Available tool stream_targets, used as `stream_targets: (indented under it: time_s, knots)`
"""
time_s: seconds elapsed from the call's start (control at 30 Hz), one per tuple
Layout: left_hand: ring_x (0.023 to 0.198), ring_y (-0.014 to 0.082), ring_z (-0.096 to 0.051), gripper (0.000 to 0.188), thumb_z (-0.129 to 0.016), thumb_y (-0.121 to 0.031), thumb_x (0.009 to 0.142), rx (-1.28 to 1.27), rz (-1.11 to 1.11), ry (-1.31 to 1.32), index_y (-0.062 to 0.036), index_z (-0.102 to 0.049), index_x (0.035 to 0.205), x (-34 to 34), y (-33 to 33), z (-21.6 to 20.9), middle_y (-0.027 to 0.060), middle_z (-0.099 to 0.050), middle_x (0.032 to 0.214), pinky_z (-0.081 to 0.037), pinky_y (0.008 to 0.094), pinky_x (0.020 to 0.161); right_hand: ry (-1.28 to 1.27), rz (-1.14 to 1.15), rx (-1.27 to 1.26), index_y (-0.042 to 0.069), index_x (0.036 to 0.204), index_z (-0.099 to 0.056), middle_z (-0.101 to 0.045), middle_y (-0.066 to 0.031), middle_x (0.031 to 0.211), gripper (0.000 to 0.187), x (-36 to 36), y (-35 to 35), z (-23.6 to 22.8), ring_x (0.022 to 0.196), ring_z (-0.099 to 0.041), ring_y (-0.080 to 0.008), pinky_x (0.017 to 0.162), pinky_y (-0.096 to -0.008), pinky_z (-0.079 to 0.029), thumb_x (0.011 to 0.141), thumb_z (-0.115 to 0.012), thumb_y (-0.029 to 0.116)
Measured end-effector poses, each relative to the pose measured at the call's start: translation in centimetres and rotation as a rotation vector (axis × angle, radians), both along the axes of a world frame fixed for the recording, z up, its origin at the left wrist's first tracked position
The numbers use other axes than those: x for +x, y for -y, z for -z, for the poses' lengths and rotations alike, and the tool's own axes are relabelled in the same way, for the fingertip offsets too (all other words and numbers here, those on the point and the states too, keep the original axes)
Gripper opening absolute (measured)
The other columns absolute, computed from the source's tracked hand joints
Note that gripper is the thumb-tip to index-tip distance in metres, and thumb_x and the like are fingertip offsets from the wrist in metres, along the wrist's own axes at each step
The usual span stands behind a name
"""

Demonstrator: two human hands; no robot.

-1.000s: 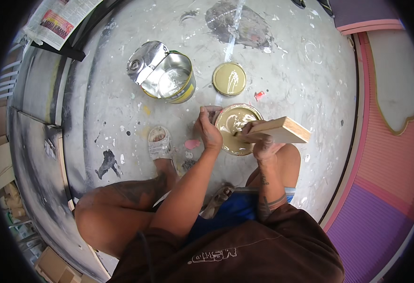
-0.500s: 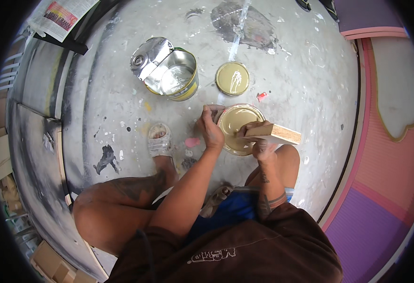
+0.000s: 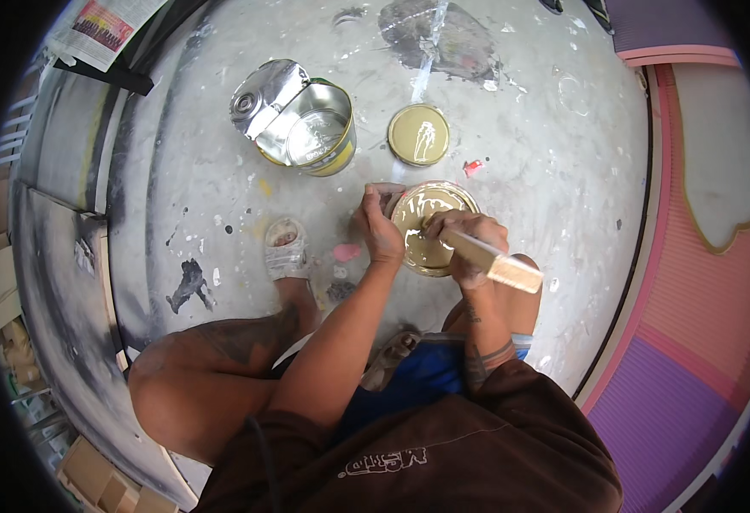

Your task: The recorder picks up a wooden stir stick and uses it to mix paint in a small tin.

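Observation:
A round can of glossy tan paint (image 3: pixel 416 224) stands on the floor between my knees. My left hand (image 3: pixel 382 229) is curled against the can's left side, steadying it, its fingertips partly hidden. Over the can's right side, my right hand (image 3: pixel 476 236) is closed round a flat wooden stick (image 3: pixel 513 272). Its pale cut end points down and right toward my knee, while its other end reaches toward the paint and is hidden by my fingers. Light ripples show on the paint surface. Just beyond lies a round lid (image 3: pixel 418 135) coated in the same tan colour.
An opened metal tin (image 3: pixel 341 158), its cut top bent back, stands to the far left of the lid. A red scrap (image 3: pixel 473 168) and a pink blotch (image 3: pixel 347 252) mark the floor. Pink and purple panels (image 3: pixel 682 316) line the right, a dark-smeared board (image 3: pixel 63 256) the left.
The wooden stick has turned in my right hand, its outer end swinging down toward my knee. The paint's surface has become more rippled. My left hand stays at the can.

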State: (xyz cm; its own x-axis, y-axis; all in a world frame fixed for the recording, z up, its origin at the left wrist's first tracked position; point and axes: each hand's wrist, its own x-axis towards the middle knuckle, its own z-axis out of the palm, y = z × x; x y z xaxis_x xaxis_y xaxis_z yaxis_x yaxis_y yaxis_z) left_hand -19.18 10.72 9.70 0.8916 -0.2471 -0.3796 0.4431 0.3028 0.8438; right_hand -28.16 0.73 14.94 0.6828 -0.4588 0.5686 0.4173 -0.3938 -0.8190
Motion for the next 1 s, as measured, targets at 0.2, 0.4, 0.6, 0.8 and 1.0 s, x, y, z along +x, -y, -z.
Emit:
stream_targets:
  time_s: [0.2,0.4,0.6,0.8,1.0]
  knots:
    - [0.086,0.022,-0.063,0.063,-0.028,-0.045,0.107,0.032,0.018,0.02,0.0057,-0.064,0.096,0.1,-0.4,0.7,0.0144,-0.066,0.09,-0.05,0.0335,0.083,-0.126,-0.036,-0.048,-0.002,0.083,-0.058,-0.064,-0.0149,0.066,0.066,-1.0,0.2,-1.4,0.062,-0.07,-0.0277,0.06,-0.0377,-0.059,0.097,-0.056,0.062]
    - [0.085,0.0218,-0.062,0.064,-0.028,-0.045,0.107,0.025,0.018,0.029,0.0062,-0.064,0.096,0.0,0.1,0.4,0.0147,-0.066,0.09,-0.05,0.0332,0.082,-0.114,0.106,0.125,0.0,0.089,-0.059,-0.067,-0.0181,0.077,0.071,-1.4,1.5,-0.2,0.07,-0.067,-0.0313,0.068,-0.0473,-0.059,0.089,-0.059,0.07]
    - [0.078,0.0187,-0.062,0.059,-0.038,-0.044,0.106,0.007,-0.022,0.013,0.0048,-0.065,0.089,0.1,-0.2,0.4,0.0115,-0.067,0.084,-0.049,0.0314,0.076,-0.061,-0.201,0.533,-0.001,0.089,-0.059,-0.067,-0.019,0.076,0.075,0.1,-0.4,-0.1,0.071,-0.067,-0.0314,0.071,-0.045,-0.058,0.085,-0.062,0.074]
    - [0.08,0.0188,-0.062,0.059,-0.037,-0.043,0.107,0.014,-0.012,0.051,0.0049,-0.065,0.088,0.0,-0.2,-0.1,0.0117,-0.068,0.086,-0.049,0.0314,0.078,-0.307,-0.068,0.07,-0.001,0.082,-0.058,-0.065,-0.0181,0.072,0.07,-1.9,0.7,-1.6,0.064,-0.066,-0.0301,0.066,-0.0429,-0.058,0.092,-0.057,0.068]
    - [0.085,0.0204,-0.063,0.061,-0.03,-0.044,0.107,-0.024,0.0,0.038,0.0044,-0.065,0.095,0.0,0.0,0.4,0.013,-0.067,0.09,-0.05,0.032,0.083,0.031,-0.009,0.228,-0.005,0.085,-0.059,-0.066,-0.0212,0.073,0.058,0.8,0.6,-1.1,0.067,-0.067,-0.0328,0.068,-0.0452,-0.058,0.099,-0.061,0.051]
